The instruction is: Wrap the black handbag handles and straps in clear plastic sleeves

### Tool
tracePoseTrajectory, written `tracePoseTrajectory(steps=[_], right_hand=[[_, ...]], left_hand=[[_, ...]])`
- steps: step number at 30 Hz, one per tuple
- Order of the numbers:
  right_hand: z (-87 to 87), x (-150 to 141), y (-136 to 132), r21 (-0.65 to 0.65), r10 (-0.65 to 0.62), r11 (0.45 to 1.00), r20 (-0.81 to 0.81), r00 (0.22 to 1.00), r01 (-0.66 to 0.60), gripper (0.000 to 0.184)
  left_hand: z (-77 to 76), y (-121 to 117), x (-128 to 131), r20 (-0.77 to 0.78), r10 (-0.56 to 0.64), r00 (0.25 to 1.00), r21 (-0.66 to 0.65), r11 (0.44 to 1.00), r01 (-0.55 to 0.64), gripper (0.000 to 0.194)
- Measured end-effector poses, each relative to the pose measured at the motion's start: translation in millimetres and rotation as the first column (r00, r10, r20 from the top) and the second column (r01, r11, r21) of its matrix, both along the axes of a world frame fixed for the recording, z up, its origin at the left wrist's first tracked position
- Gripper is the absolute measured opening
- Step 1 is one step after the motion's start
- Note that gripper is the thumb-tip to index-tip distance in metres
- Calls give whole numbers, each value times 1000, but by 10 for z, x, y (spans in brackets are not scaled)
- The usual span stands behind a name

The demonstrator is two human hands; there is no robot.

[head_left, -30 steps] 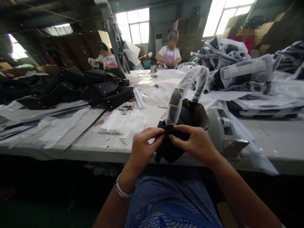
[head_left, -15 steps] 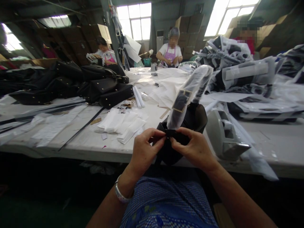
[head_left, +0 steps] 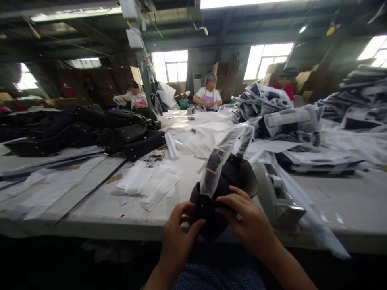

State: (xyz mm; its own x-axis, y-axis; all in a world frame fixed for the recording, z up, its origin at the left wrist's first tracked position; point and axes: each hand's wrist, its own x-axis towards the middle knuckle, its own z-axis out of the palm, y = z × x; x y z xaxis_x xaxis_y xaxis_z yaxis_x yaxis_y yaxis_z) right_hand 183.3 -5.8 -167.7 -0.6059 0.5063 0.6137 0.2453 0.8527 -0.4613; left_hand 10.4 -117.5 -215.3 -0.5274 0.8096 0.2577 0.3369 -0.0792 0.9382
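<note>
A black handbag (head_left: 211, 221) stands tilted at the table's near edge, its handle (head_left: 213, 167) wrapped in clear plastic film. My left hand (head_left: 181, 235) grips the bag's left side, thumb on the front and fingers behind the edge. On the right, my right hand (head_left: 246, 217) holds the bag's upper front, fingers over the rim and thumb partly hidden. A small metal stud shows on the black front between the hands. Right of the bag sits a grey tape dispenser (head_left: 279, 197).
Black bags (head_left: 130, 137) are heaped on the left of the white table (head_left: 99, 205). White paper sheets (head_left: 151, 181) lie before them. Plastic-wrapped pieces (head_left: 290, 121) are stacked at the right. Across the table a person in a pink apron (head_left: 208, 96) works; two others are further off.
My hands have moved apart from their close pinch at the handle's base and now hold the bag's two sides. The view has tilted upward.
</note>
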Motion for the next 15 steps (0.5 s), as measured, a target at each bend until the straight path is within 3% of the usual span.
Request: tracePoseTrajectory(steps=[4,6,10,15], right_hand=[[42,-295,-8,103,160,984,-153,975,-145,9],[40,-435,27,145,179,978,-203,963,-151,11],[-118,-509,177,168,53,986,-253,966,-10,14],[-322,-226,238,220,-158,948,-300,941,229,34]], left_hand=[[-165,37,-41,67,38,997,59,997,-42,21],[-220,137,-120,105,40,994,95,994,-50,24],[-252,418,-233,36,-4,999,135,991,-1,19],[-237,535,-231,-113,-1,994,128,992,16,13]])
